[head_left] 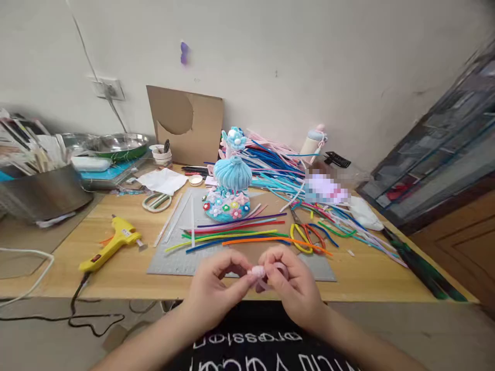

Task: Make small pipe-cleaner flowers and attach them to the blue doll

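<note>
Between my two hands, just above the table's front edge, is a small coiled piece of pale pink pipe cleaner (258, 271). My left hand (222, 281) pinches its left end between thumb and fingertips. My right hand (292, 283) is closed around its other end, where a pale pink loop shows between the fingers. Beyond my hands stands a light blue fuzzy figure (232, 172) with a puffed skirt, on a round base covered in small coloured flowers. Several coloured pipe cleaners (240, 237) lie in front of it on the grey cutting mat (166, 265).
A yellow glue gun (112, 245) lies at left, its cable hanging off the edge. Scissors with yellow and red handles (303, 237) lie right of centre. Behind are a heap of pipe cleaners (270, 154), a cardboard sheet (209, 123) and a tape roll (157, 202).
</note>
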The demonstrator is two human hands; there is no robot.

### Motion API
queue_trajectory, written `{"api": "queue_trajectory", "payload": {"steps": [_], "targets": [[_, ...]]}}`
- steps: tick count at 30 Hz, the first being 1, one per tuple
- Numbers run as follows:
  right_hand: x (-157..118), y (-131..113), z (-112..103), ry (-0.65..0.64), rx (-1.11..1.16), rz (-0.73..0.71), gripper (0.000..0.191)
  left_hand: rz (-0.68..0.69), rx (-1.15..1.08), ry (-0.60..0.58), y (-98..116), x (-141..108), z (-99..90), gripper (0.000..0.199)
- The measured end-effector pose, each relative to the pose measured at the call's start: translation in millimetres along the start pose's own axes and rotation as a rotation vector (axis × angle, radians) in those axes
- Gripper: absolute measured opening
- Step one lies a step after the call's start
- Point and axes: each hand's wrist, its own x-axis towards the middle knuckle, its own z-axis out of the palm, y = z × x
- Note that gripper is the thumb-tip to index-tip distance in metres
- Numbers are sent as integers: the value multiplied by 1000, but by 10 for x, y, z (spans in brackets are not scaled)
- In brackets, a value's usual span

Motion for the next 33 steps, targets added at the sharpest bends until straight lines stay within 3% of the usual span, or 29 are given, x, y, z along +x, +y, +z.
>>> {"api": "queue_trajectory", "payload": {"steps": [4,7,12,18,25,33], "targets": [[34,10,18,-77,52,113,15,36,29,108,-54,14,-19,5],[43,19,20,-97,22,120,13,21,-1,115,-68,17,-23,6],[31,83,34,4,14,-66,9,-111,-197,86,-78,26,-11,13],[27,124,21,26,-208,-227,8,-195,-391,71,-89,51,17,19],[38,55,13,-7,-287,-203,7,-111,-273,108,-75,26,12,13],[41,86,8,-60,-194,-155,6,-108,-140,101,-140,2,3,14]]}}
